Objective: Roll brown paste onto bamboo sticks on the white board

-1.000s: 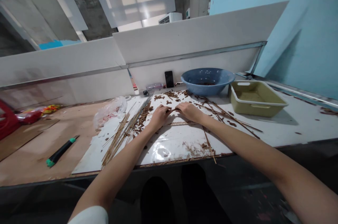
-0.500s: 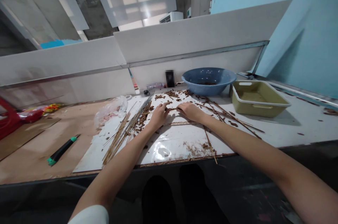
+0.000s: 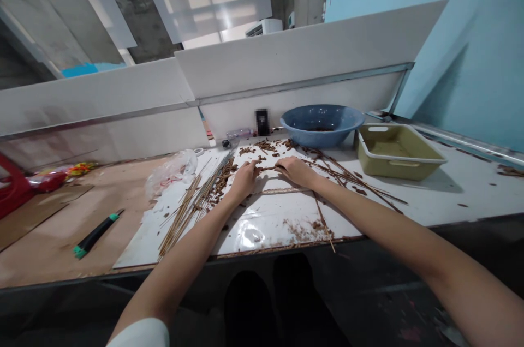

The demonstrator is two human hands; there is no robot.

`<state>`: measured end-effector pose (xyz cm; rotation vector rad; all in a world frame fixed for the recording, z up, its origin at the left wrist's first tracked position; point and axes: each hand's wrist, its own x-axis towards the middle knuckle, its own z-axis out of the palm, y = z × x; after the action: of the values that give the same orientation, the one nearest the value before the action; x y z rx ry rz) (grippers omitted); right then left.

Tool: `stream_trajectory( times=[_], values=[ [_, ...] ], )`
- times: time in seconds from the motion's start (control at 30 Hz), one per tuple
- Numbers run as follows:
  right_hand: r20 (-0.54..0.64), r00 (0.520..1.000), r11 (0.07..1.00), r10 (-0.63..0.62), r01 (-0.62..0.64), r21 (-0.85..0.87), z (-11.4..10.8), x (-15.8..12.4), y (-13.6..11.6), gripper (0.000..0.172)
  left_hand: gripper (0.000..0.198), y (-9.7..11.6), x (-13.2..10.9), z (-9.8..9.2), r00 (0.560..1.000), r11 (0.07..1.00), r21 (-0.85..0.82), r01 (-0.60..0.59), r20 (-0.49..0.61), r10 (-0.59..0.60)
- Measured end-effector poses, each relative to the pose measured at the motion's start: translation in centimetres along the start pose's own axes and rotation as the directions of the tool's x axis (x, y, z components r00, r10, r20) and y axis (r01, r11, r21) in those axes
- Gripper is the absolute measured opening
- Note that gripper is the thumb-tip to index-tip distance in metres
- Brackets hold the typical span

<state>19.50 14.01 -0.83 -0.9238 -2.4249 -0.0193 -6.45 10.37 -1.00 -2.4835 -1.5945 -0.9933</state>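
A thin brown stick (image 3: 268, 168) spans the gap between my two hands over the white board (image 3: 270, 216). My left hand (image 3: 246, 178) is closed on its left end, and my right hand (image 3: 293, 170) is closed on its right part. Brown crumbs (image 3: 266, 146) lie scattered behind and around the hands. To the left of my left hand is a bundle of thin sticks (image 3: 180, 219). More dark sticks (image 3: 360, 183) lie to the right of my right hand, and one stick (image 3: 324, 221) juts over the front edge.
A blue basin (image 3: 321, 137) with brown bits inside and an olive tray (image 3: 399, 167) stand at the back right. On the left are a green-black cutter (image 3: 96, 235), a clear plastic bag (image 3: 174, 169) and a red object (image 3: 14, 189). A white partition (image 3: 307, 58) runs behind.
The view has shifted very slightly. Both hands keep nearly the same place and still hold the stick.
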Motion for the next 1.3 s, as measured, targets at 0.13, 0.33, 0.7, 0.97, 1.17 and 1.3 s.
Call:
stream_trajectory(
  times=[0.13,0.33,0.7,0.97,1.17,1.3],
  values=[
    [0.014,1.0,1.0,0.028,-0.028,0.003,-0.1,0.0,0.0,0.02,0.03,0.0,0.0,0.1,1.0,1.0,0.003,-0.01,0.006,0.01],
    [-0.019,1.0,0.997,0.007,-0.006,0.079,0.0,-0.2,0.0,0.014,0.015,0.3,0.0,0.1,0.989,0.989,0.041,-0.144,0.041,0.142],
    [-0.444,0.844,0.931,0.302,-0.159,0.33,0.4,-0.2,1.4,0.054,0.025,0.3,0.2,-0.6,0.98,0.991,0.098,-0.087,-0.171,0.103],
    [-0.359,0.926,0.94,0.116,0.014,0.341,1.5,0.0,0.0,0.05,0.031,1.5,-0.3,-1.6,0.825,0.974,0.021,-0.224,-0.528,0.202],
    [-0.312,0.933,0.912,-0.178,0.276,0.304,2.1,0.1,-3.0,0.067,0.044,3.0,-0.9,-2.2,0.794,0.896,0.028,-0.444,-0.451,0.408],
    [-0.324,0.917,0.906,-0.234,0.326,0.271,2.4,0.3,-3.9,0.048,0.044,3.8,-1.0,-1.9,0.773,0.845,-0.008,-0.534,-0.409,0.485]
  ],
)
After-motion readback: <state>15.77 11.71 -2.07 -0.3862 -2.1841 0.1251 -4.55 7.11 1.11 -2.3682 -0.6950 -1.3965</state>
